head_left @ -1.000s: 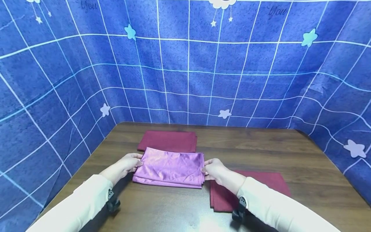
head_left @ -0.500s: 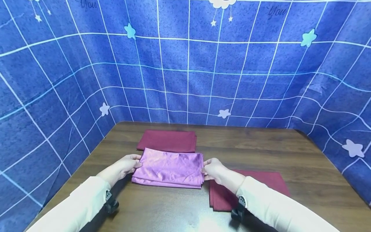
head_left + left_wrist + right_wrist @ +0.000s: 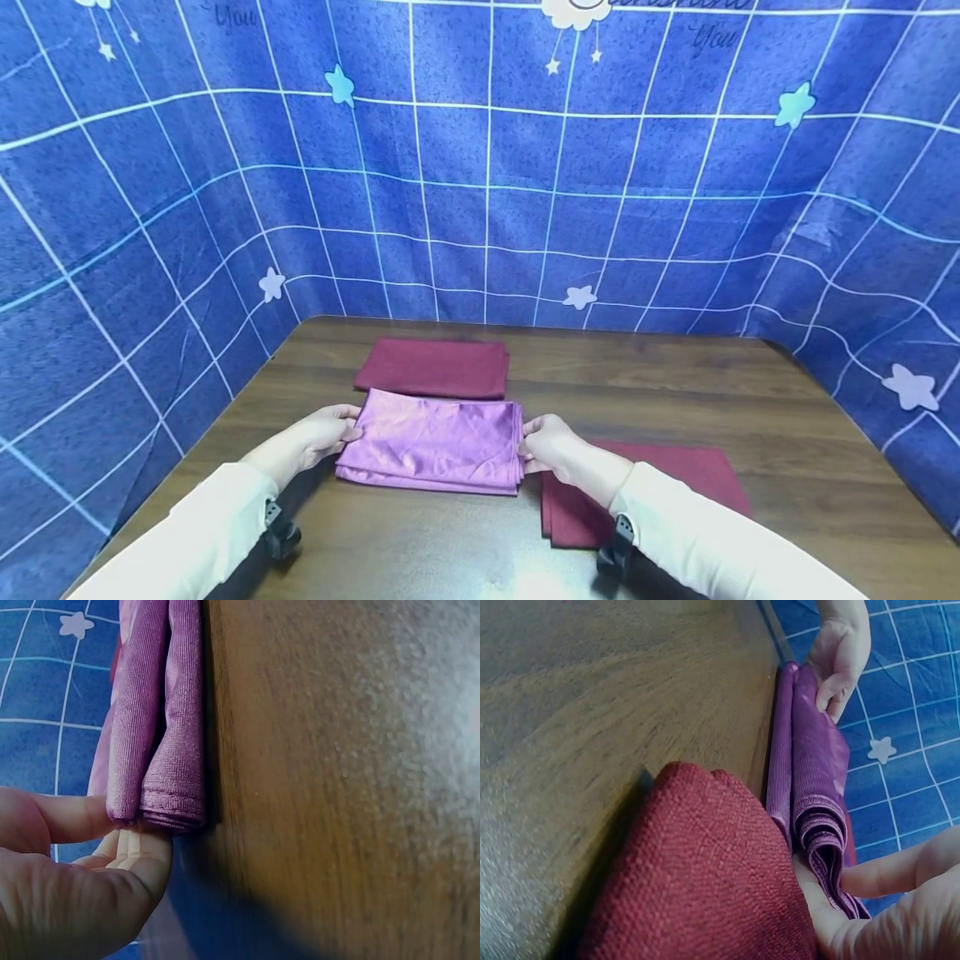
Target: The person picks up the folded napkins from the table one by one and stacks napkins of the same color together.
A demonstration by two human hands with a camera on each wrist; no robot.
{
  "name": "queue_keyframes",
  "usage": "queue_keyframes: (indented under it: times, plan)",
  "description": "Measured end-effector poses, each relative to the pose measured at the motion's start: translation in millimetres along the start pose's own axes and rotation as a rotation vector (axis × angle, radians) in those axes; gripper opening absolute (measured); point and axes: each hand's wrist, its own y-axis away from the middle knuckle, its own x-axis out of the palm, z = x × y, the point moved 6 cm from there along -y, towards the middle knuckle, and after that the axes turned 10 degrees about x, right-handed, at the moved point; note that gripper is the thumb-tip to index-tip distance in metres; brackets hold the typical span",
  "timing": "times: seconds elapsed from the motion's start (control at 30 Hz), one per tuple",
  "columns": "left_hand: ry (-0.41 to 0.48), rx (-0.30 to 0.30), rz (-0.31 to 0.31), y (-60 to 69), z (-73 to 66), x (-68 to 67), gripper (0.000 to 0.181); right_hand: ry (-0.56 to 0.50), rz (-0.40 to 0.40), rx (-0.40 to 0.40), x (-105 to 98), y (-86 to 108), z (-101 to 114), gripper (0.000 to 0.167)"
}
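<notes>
Purple cloth, lower centre of frame, pinched at both short ends by left hand and right hand; long axis spans between them, neither nearer.

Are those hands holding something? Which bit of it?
Yes, the folded purple cloth. The left hand pinches its left end, the right hand its right end.

On the blue grid-patterned fabric backdrop in the head view, we read dark, slanting script. The word "You" stands at the upper left of the frame, and a second "You" at the upper right. Just above that one, the top edge crops another word, which we make out as probably "Sunshine", beginning over a white printed cloud.
</notes>
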Motion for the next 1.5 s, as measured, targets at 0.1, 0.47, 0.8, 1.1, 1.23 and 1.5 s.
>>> queue_keyframes:
  times: [0.1,0.47,0.8,1.1,1.23,1.5]
  plan:
    - [-0.002,0.000,0.003,1.2,1.1,-0.6,0.047,-0.007,0.007,0.003,1,0.4,-1,0.034]
    - [-0.017,-0.017,-0.030,2.1,2.0,-1.7,0.046,-0.022,0.009,0.000,1,4.9,-1,0.034]
    - [-0.019,-0.043,-0.081,2.9,1.5,-3.6,0.042,-0.031,0.012,-0.003,2,3.3,-3,0.032]
    - [-0.049,-0.071,-0.135,7.6,-2.5,-6.8,0.047,-0.038,0.018,-0.001,1,2.8,-1,0.031]
    - [-0.060,-0.086,-0.139,8.3,-0.4,-9.2,0.047,-0.034,0.026,-0.003,0,4.4,0,0.027]
    - [-0.022,-0.103,-0.139,12.0,-0.3,-14.4,0.042,-0.017,0.048,-0.007,-2,11.3,6,0.028]
